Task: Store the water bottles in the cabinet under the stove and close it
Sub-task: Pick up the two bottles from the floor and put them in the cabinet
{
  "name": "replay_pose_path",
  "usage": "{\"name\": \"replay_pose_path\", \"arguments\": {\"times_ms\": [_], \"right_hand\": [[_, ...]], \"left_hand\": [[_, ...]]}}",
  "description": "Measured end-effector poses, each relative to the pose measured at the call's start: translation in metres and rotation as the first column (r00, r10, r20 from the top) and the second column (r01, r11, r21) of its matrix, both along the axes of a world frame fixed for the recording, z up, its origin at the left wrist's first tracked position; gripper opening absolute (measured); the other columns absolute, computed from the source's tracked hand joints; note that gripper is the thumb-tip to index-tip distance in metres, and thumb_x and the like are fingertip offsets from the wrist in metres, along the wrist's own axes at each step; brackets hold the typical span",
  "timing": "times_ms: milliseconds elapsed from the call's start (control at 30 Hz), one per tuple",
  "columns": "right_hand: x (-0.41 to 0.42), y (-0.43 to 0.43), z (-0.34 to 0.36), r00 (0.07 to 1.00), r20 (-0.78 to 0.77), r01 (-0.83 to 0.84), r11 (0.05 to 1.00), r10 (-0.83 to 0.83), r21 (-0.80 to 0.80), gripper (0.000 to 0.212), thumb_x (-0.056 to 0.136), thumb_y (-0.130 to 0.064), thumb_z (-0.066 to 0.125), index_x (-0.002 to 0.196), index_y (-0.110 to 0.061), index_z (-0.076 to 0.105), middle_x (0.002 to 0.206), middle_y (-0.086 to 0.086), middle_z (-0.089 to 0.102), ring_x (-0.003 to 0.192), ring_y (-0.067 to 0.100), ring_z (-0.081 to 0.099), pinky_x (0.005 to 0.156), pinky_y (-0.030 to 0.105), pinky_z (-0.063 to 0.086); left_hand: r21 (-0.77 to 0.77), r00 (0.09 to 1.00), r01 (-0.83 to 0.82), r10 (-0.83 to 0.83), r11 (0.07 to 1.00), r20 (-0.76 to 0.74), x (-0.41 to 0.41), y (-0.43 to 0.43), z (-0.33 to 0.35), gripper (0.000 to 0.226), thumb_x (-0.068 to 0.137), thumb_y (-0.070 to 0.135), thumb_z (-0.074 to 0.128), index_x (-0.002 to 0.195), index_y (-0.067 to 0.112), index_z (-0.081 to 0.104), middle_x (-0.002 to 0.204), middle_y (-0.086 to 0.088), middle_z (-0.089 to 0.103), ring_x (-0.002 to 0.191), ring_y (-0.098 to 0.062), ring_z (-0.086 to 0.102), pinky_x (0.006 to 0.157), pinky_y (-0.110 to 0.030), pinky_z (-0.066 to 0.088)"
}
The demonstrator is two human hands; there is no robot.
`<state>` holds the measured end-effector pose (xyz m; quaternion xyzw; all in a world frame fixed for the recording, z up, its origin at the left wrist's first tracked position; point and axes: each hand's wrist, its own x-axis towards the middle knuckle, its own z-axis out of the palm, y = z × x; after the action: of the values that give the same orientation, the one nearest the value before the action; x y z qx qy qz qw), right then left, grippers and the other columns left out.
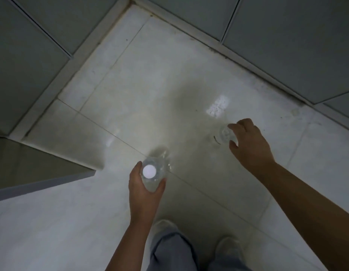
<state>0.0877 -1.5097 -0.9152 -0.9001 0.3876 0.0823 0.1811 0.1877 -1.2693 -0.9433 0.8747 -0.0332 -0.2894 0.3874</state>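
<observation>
I look straight down at a pale tiled floor [150, 85]. My left hand [145, 189] grips a clear water bottle with a white cap [150, 171], seen from above. My right hand [250, 142] curls round the top of a second clear bottle [224, 134] that stands on the floor, thumb on one side and fingers on the other. An open cabinet door [42, 171] juts in from the left edge, its edge toward me. The inside of that cabinet is out of view.
Grey cabinet fronts [29, 55] line the left side, and more grey cabinet fronts [287, 42] line the top right, meeting in a corner at the top. My legs and two light shoes [227, 248] stand at the bottom.
</observation>
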Motion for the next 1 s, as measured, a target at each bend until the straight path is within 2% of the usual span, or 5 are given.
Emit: {"name": "replay_pose_path", "arguments": {"times_ms": [233, 467, 667, 767, 1000], "right_hand": [[0.015, 0.014, -0.007, 0.997, 0.078, -0.035, 0.997, 0.029, 0.074, 0.024, 0.079, 0.001, 0.058, 0.103, -0.002, 0.055, 0.105, 0.020, 0.044, 0.070, 0.036, 0.055, 0.062, 0.036, 0.048], [0.017, 0.014, 0.028, 0.998, 0.033, 0.052, 0.982, -0.059, 0.183, 0.024, 0.082, -0.008, 0.060, 0.104, -0.005, 0.052, 0.101, 0.008, 0.035, 0.068, 0.025, 0.051, 0.066, 0.031, 0.050], [0.017, 0.030, 0.131, 0.989, 0.133, 0.027, 0.967, -0.063, 0.254, 0.028, 0.076, -0.007, 0.066, 0.103, -0.008, 0.058, 0.105, 0.011, 0.045, 0.076, 0.027, 0.054, 0.067, 0.028, 0.046], [0.014, 0.036, 0.199, 0.976, 0.206, 0.011, 0.967, -0.065, 0.256, 0.029, 0.074, -0.005, 0.067, 0.102, -0.008, 0.060, 0.104, 0.009, 0.049, 0.076, 0.021, 0.050, 0.065, 0.025, 0.041], [0.016, 0.049, 0.357, 0.948, 0.317, -0.108, 0.971, 0.036, 0.214, 0.029, 0.070, -0.008, 0.069, 0.098, -0.009, 0.061, 0.100, 0.009, 0.051, 0.077, 0.026, 0.054, 0.064, 0.026, 0.038]], "left_hand": [[-0.091, 0.997, -0.043, 0.037, 0.995, -0.061, 0.005, -0.015, -0.018, 0.077, 0.066, 0.012, 0.080, 0.130, 0.022, 0.038, 0.122, 0.007, 0.044, 0.111, -0.011, 0.044, 0.092, -0.025, 0.040], [-0.040, 0.978, -0.184, 0.179, 0.982, -0.104, -0.001, -0.024, 0.028, 0.076, 0.064, 0.011, 0.081, 0.129, 0.015, 0.041, 0.127, -0.005, 0.050, 0.108, -0.014, 0.047, 0.092, -0.027, 0.041], [-0.077, 0.974, -0.212, 0.205, 0.974, -0.094, -0.014, -0.025, 0.132, 0.072, 0.061, 0.013, 0.083, 0.122, 0.024, 0.047, 0.116, 0.005, 0.053, 0.102, -0.010, 0.049, 0.076, -0.004, 0.039], [-0.116, 0.965, -0.261, 0.256, 0.958, -0.061, -0.017, -0.024, 0.201, 0.070, 0.058, 0.014, 0.085, 0.116, 0.029, 0.049, 0.115, 0.003, 0.055, 0.104, -0.014, 0.052, 0.087, -0.022, 0.042], [-0.130, 0.955, -0.284, 0.292, 0.950, 0.047, -0.023, -0.011, 0.358, 0.066, 0.057, 0.017, 0.085, 0.113, 0.031, 0.052, 0.109, 0.007, 0.055, 0.101, -0.012, 0.051, 0.086, -0.023, 0.041]]}}
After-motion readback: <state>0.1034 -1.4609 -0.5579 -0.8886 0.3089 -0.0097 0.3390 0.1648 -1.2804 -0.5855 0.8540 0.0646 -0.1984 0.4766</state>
